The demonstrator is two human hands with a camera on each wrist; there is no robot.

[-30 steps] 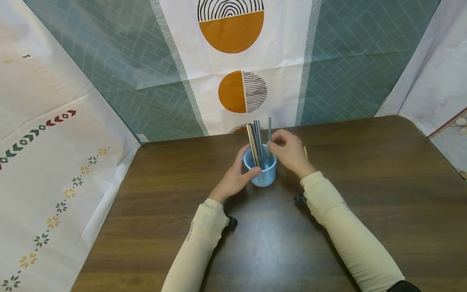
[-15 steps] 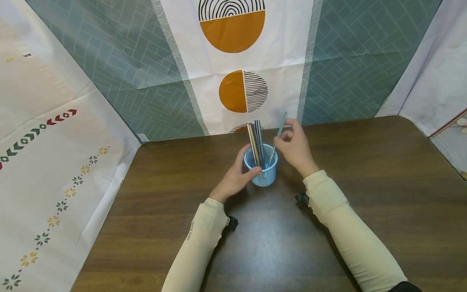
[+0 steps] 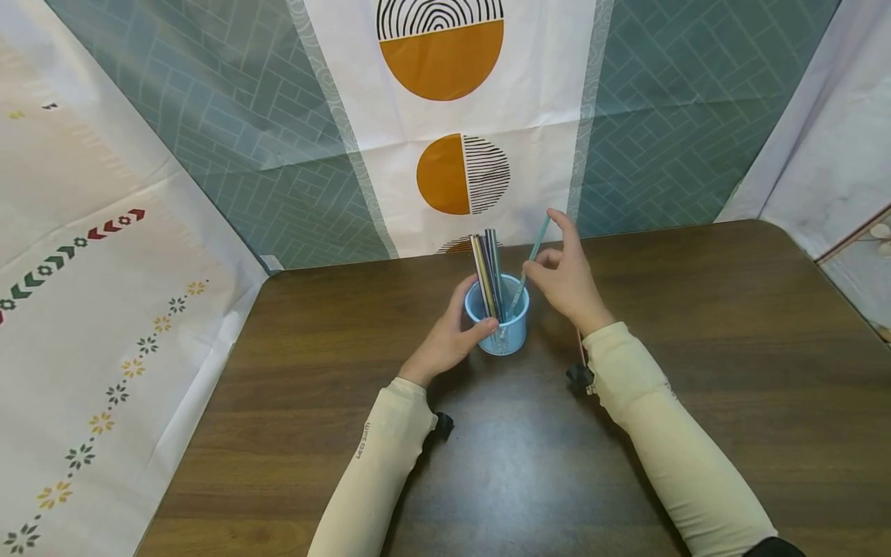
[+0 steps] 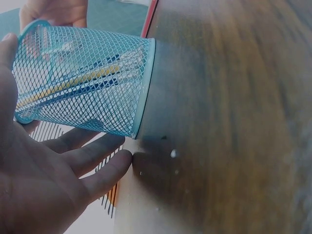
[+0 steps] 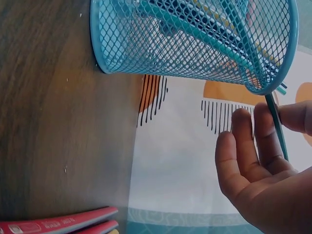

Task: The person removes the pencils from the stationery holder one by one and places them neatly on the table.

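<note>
A light-blue mesh pencil cup (image 3: pixel 511 336) stands upright near the back edge of the wooden table, holding several dark, yellow and teal pencils (image 3: pixel 489 271) that lean left. My left hand (image 3: pixel 445 344) grips the cup from its left side, thumb at the front by the rim and fingers around the far side. With thumb and fingers, my right hand (image 3: pixel 571 286) pinches a teal pencil (image 3: pixel 534 251) that leans right over the rim, its lower end inside the cup. The right index finger reaches up to the pencil's top end.
Red, long printed items (image 5: pixel 63 220) lie on the table (image 3: pixel 348 325) on the right, mostly hidden by my right arm in the head view. A patterned cloth (image 3: pixel 543 178) hangs just behind the table's back edge.
My right hand has moved a little right and back, tipping the teal pencil from upright to a rightward lean. Its index finger has stretched up to the pencil's top. The left hand stays put.
</note>
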